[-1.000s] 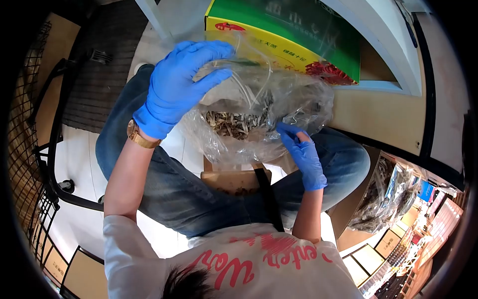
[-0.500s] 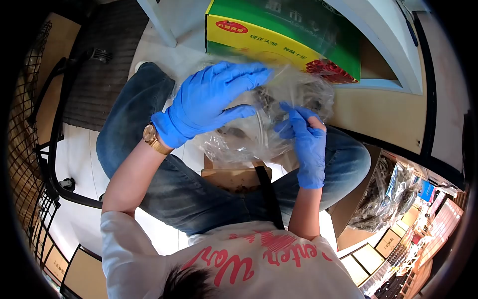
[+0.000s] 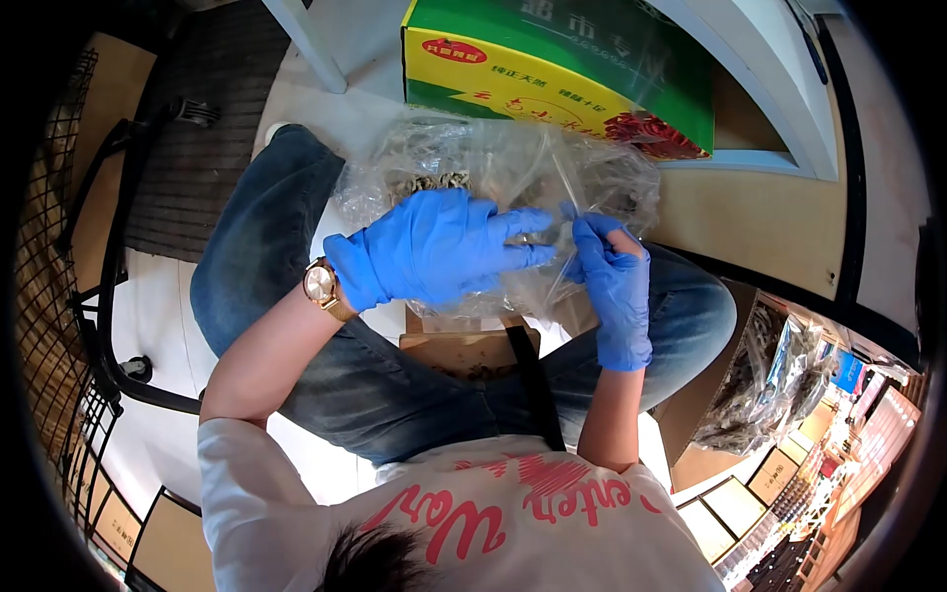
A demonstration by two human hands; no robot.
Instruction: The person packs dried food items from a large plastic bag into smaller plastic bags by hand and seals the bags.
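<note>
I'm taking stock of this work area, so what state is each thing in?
Large clear plastic bag: crumpled, brownish pieces showing.
Right blue-gloved hand: closed on the bag.
Left blue-gloved hand: fingers extended over the bag.
Round gold wristwatch: fastened.
Green-and-yellow printed cardboard box: open or shut, can't tell.
Brown cardboard box: open.
</note>
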